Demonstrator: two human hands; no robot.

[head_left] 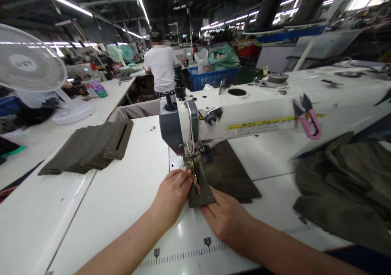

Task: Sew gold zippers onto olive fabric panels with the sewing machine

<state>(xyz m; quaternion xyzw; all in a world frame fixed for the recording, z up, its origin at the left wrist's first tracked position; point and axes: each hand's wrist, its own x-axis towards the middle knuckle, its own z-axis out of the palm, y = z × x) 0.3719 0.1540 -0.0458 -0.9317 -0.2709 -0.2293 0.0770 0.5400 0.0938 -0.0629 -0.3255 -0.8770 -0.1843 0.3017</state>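
An olive fabric panel (201, 194) lies under the presser foot of a white sewing machine (186, 124). A gold-toothed zipper (196, 180) shows in the slot along the panel. My left hand (175, 191) is closed at the panel's left edge, its fingertips pressed together beside the zipper close to the foot. On the near right side, my right hand (227, 218) grips the panel's edge, with some fingers hidden beneath it. A larger dark olive fabric piece (229, 171) lies flat just right of the needle.
A fanned stack of slotted olive panels (88, 147) lies at left. Pink thread snips (310, 120) rest against the machine arm. Crumpled olive fabric (342, 185) is at right. A white fan (30, 61) stands on the left table; a person in white (160, 65) is farther back.
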